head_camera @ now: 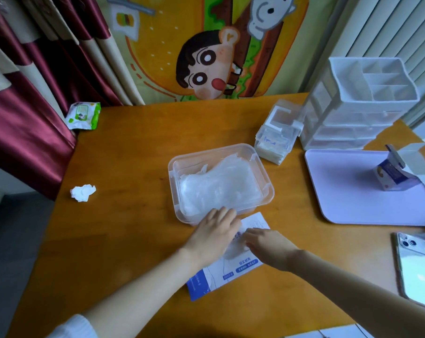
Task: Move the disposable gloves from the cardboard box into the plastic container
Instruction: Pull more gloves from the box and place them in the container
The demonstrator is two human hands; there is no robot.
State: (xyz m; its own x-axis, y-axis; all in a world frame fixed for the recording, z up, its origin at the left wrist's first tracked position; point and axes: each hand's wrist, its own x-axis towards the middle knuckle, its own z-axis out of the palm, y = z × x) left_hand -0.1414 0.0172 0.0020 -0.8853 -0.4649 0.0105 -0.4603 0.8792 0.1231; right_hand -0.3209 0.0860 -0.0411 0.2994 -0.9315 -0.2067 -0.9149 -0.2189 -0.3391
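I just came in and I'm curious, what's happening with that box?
A pile of disposable gloves already lies in the plastic container on the table. A person has both hands at the flat cardboard box right in front of it. The left hand rests on the box and the right hand touches its top. Blur hides any grip.

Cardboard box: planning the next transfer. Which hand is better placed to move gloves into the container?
Probably left: the left hand lies beside the plastic container's near rim; the right hand sits farther back on the cardboard box.
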